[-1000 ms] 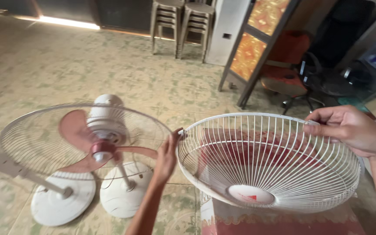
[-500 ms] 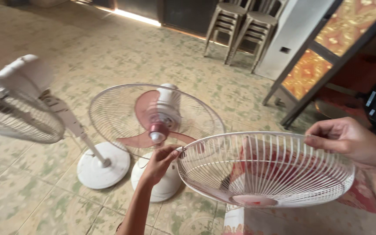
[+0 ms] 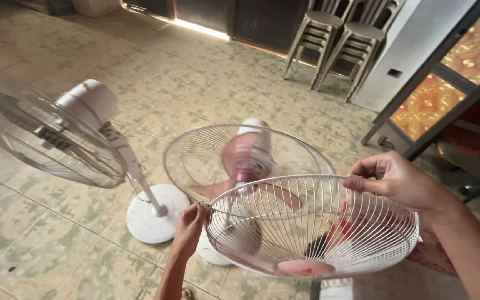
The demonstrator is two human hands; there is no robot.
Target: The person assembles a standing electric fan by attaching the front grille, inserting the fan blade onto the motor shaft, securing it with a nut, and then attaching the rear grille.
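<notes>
- Guard (image 3: 312, 228) of white wire, the dished front grille of a fan, is held up off the floor between both hands, its open side up and its round centre cap with a red mark low at the near edge.
- Left hand (image 3: 191, 225) grips the guard's left rim, fingers curled shut around the wire where the outer ring meets the ribs.
- Right hand (image 3: 398, 180) pinches the far right of the rim — thumb and fingertips closed on the top ring, the rest of the hand raised above it.
- Pink-bladed fan (image 3: 248, 161) stands just behind and below the guard, its front open; the blades look blurred, and its rear cage and white motor housing face the camera's way. Its white round base is partly hidden behind the held guard.
- Second fan (image 3: 65, 130), white and with its cage complete, leans to the left on a slanted pole; its round base (image 3: 156, 214) sits on the floor just beside the pink fan's base.
- Tiled floor (image 3: 140, 72) with a pale green pattern runs back to stacked plastic chairs (image 3: 340, 39) by the wall.
- Folding screen (image 3: 440, 83) with orange patterned panels stands at the right, well apart from the fans.
</notes>
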